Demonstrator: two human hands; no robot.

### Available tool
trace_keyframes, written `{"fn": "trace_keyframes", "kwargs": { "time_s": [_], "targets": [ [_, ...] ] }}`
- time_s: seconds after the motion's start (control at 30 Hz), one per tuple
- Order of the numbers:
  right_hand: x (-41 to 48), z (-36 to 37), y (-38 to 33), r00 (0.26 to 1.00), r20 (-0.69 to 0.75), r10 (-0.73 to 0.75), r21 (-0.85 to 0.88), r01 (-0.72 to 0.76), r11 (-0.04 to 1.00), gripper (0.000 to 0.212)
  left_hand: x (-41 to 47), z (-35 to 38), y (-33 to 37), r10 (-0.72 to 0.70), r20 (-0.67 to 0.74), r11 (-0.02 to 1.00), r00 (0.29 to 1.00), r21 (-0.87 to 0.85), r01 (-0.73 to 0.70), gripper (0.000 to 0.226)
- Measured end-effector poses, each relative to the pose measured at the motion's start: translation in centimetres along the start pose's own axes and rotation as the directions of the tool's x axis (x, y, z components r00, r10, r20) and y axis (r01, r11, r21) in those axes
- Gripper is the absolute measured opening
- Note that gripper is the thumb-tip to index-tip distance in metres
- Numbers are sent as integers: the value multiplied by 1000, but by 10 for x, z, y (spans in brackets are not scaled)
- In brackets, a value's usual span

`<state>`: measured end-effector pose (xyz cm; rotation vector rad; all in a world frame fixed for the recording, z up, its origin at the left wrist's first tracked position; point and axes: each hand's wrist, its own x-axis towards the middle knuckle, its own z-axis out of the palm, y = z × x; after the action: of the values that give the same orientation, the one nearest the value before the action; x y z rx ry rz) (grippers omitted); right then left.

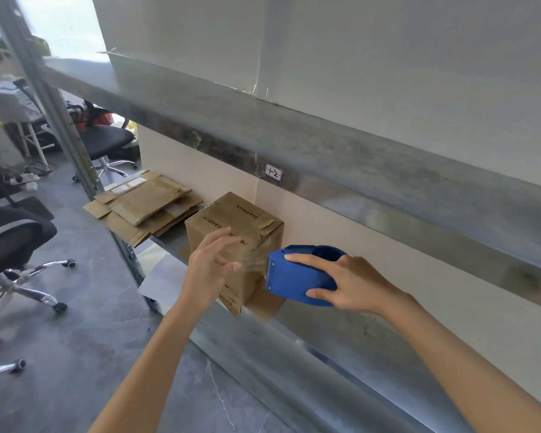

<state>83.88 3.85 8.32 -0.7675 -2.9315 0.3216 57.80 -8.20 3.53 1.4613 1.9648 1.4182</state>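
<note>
Gripping the blue dispenser (297, 276), the right hand (353, 284) has its index finger laid along the top edge and its thumb under the lower edge, closed around the body. The dispenser sits at the right front corner of the box (231, 217), with its cutter end facing left, just beside the cardboard. A short strip of clear tape (255, 264) runs from the cutter end toward the left hand (210, 264). The left hand is in front of the box face with fingers extended and spread, holding nothing firmly; it is blurred, so contact with the tape or the box cannot be confirmed. The box stands on the metal shelf (294, 339) close to its front edge. Its top flaps are shut, with tape across the seam, so its contents are not visible. Black print runs across the top and front faces. Beyond the box, to the left on the same shelf, lies a stack of flat cardboard (147, 203), partly overhanging the shelf end. Above, a small white label (273, 172) is fixed to the upper beam (356, 157). Large white cartons (388, 57) stand closed on the upper level. To the far left, two office chairs (13, 242) stand on the grey floor (75, 339).
</note>
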Motion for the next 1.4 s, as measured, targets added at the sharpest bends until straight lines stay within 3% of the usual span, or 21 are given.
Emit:
{"fn": "trace_keyframes", "kwargs": {
  "time_s": [0.23,0.5,0.63,0.8,0.87,1.1,1.4],
  "targets": [
    [10,2,-8,998,26,50,-25,-49,998,77,7,6,-19,-32,38,999,999,-5,32,45],
    [19,12,-8,994,44,95,-55,-93,994,77,11,9,-46,233,53,970,971,59,-236,25],
    [22,15,-7,992,33,125,-85,-122,989,76,16,12,-55,261,61,962,963,71,-265,20],
    [24,16,-9,989,27,146,-89,-143,986,76,26,3,-58,316,76,882,946,343,-322,15],
    [26,15,-11,989,27,147,-95,-144,985,76,32,-3,-58,333,94,860,938,378,-343,16],
    [28,9,-11,985,29,167,-114,-163,980,78,59,-10,-69,332,320,907,887,152,-394,12],
    [31,15,-10,985,35,167,-97,-163,982,78,64,-19,-62,244,346,916,906,226,-333,34]
  ]
}}
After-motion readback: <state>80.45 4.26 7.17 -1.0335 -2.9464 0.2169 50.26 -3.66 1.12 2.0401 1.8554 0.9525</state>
